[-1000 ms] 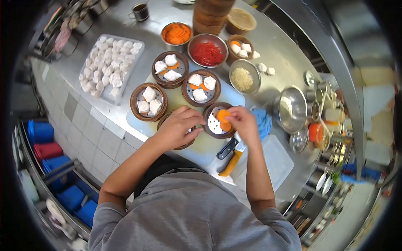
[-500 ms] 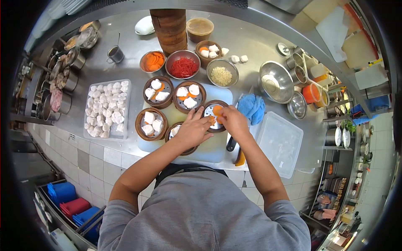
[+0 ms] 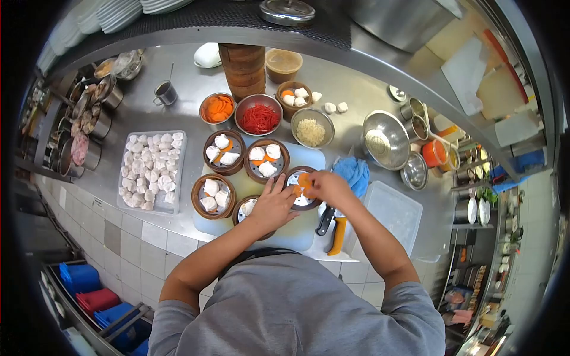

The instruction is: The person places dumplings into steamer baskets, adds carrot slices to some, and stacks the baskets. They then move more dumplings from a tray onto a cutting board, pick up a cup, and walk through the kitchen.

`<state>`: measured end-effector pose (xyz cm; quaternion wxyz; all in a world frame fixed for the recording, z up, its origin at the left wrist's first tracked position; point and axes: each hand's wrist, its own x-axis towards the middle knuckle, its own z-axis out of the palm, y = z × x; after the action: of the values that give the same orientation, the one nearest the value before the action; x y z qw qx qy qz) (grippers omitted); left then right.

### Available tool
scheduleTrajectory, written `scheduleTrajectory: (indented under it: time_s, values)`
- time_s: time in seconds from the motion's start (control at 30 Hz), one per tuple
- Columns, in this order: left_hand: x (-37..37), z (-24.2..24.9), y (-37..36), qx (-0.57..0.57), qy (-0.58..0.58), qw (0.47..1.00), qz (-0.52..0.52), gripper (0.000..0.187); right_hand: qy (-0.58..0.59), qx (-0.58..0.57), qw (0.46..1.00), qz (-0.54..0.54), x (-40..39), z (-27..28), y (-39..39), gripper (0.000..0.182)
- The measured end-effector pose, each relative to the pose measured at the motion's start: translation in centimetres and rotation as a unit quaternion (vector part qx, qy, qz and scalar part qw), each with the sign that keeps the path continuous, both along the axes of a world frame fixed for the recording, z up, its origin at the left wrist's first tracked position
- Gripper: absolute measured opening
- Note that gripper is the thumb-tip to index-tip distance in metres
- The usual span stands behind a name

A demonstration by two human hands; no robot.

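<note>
head: carrot slices (image 3: 304, 180) (bright orange)

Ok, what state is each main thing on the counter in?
Left grip: fingers spread
Right grip: at the carrot slices
Basket at right grip: uncovered, no dumplings visible
Three filled baskets: uncovered, three dumplings each
Front basket: partly hidden
Dumpling tray: uncovered, well filled
Carrot bowl: uncovered, well filled
Mug: upright
Basket stack: upright
Blue cloth: crumpled
Black-handled knife: lying flat
Colander: uncovered

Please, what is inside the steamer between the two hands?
In the steamer, orange slices lie on a white, perforated base. The left hand and right hand cover parts of it; what lies beneath them cannot be seen.
</note>
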<state>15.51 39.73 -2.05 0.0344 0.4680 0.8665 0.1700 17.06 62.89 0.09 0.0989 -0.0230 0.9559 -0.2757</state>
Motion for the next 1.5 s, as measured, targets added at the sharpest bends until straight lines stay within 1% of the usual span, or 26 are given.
scheduleTrajectory:
  time_s: [0.07, 0.13, 0.17, 0.2, 0.23, 0.27, 0.3, 0.37, 0.4, 0.47, 0.5, 0.57, 0.7, 0.77, 0.87, 0.9, 0.97, 1.0, 1.03, 1.1, 1.13, 1.2, 1.27, 1.33, 1.43, 1.5]
  values:
    - [0.0, -0.2, -0.1, 0.014, -0.016, 1.000, 0.004, 0.053, -0.001, -0.018, 0.999, -0.051, -4.3, -0.2, 3.5, 0.032]
    - [0.4, -0.1, 0.0, 0.024, -0.034, 0.999, 0.009, 0.053, 0.027, -0.032, 0.990, -0.136, -9.7, -0.5, 7.1, 0.031]
    - [0.7, 0.1, 0.4, 0.019, -0.018, 1.000, 0.013, 0.053, 0.044, -0.060, 0.977, -0.198, -12.3, -0.7, 8.7, 0.037]
    - [0.9, 0.3, 0.9, 0.014, -0.002, 1.000, 0.017, 0.054, 0.131, 0.002, 0.974, -0.185, -15.1, -3.7, 11.6, 0.044]
    - [1.0, 0.3, 1.4, 0.014, -0.006, 0.999, 0.028, 0.054, 0.157, -0.016, 0.976, -0.150, -17.3, -5.4, 14.1, 0.050]
    - [1.2, 0.3, 1.9, 0.005, 0.000, 1.000, 0.022, 0.055, 0.165, 0.024, 0.975, -0.144, -20.3, -9.0, 17.4, 0.057]
    - [1.3, 0.1, 2.4, -0.004, 0.005, 1.000, 0.016, 0.056, 0.111, 0.038, 0.973, -0.197, -20.6, -7.3, 16.5, 0.063]
    - [1.3, -0.3, 2.8, -0.024, 0.008, 0.999, 0.033, 0.058, 0.111, 0.080, 0.978, -0.156, -24.1, -13.2, 21.1, 0.069]
    - [1.4, -0.6, 2.9, -0.008, 0.000, 1.000, 0.030, 0.059, 0.110, 0.079, 0.980, -0.145, -25.0, -13.4, 20.5, 0.069]
    - [1.3, -1.0, 3.0, 0.009, -0.011, 0.999, 0.029, 0.060, 0.151, 0.152, 0.957, -0.195, -25.7, -12.9, 18.6, 0.068]
    - [1.3, -1.1, 2.9, 0.009, -0.014, 0.999, 0.039, 0.060, 0.149, 0.151, 0.959, -0.185, -25.6, -11.8, 17.4, 0.068]
    - [1.3, -1.0, 2.8, 0.017, -0.003, 0.999, 0.027, 0.054, 0.088, 0.234, 0.958, -0.142, -25.4, -9.7, 15.1, 0.062]
    - [1.1, -0.4, 2.7, -0.015, -0.019, 1.000, 0.015, 0.048, 0.074, 0.210, 0.968, -0.115, -25.6, -11.2, 15.2, 0.052]
    - [1.2, -0.4, 2.9, -0.011, -0.021, 1.000, 0.018, 0.043, 0.088, 0.133, 0.979, -0.127, -25.3, -13.1, 16.3, 0.048]
    - [1.2, -0.8, 2.6, 0.021, -0.023, 0.999, 0.019, 0.041, 0.126, 0.105, 0.974, -0.157, -22.8, -12.9, 16.3, 0.045]
    - [1.1, -0.8, 2.5, 0.039, -0.015, 0.999, 0.020, 0.042, 0.124, 0.106, 0.973, -0.164, -21.5, -12.3, 15.8, 0.045]
    - [1.1, -1.3, 2.7, 0.041, -0.012, 0.999, 0.027, 0.044, 0.214, 0.013, 0.949, -0.232, -19.6, -10.6, 14.7, 0.049]
    - [1.0, -1.4, 2.8, 0.045, -0.011, 0.998, 0.042, 0.045, 0.225, -0.040, 0.940, -0.255, -19.1, -10.8, 15.1, 0.050]
    - [0.8, -1.1, 3.0, 0.045, -0.009, 0.998, 0.036, 0.045, 0.227, -0.039, 0.937, -0.261, -17.8, -9.0, 14.2, 0.050]
    - [0.5, -0.7, 3.5, 0.020, 0.007, 0.999, 0.044, 0.048, 0.141, -0.268, 0.886, -0.351, -13.9, -5.1, 11.3, 0.047]
    - [0.5, -0.6, 3.6, 0.019, 0.009, 0.999, 0.036, 0.048, 0.144, -0.349, 0.854, -0.359, -11.8, -3.7, 9.6, 0.043]
    - [0.2, -0.5, 4.0, 0.013, 0.012, 0.999, 0.048, 0.047, 0.101, -0.434, 0.841, -0.308, -7.5, -3.0, 7.9, 0.037]
    - [0.0, -0.7, 3.8, 0.021, 0.006, 0.999, 0.043, 0.046, 0.053, -0.453, 0.848, -0.270, -3.2, -3.4, 6.0, 0.035]
    - [-0.2, -0.8, 3.5, 0.028, -0.002, 0.999, 0.039, 0.045, 0.015, -0.444, 0.854, -0.271, 0.5, -2.7, 3.5, 0.031]
    - [-0.4, -0.6, 3.2, 0.023, 0.004, 1.000, 0.014, 0.043, -0.023, -0.456, 0.841, -0.292, 3.9, -2.8, 1.0, 0.026]
    - [-0.6, -0.4, 3.0, 0.010, -0.005, 1.000, 0.003, 0.042, -0.037, -0.461, 0.843, -0.276, 5.1, -4.0, 0.9, 0.028]
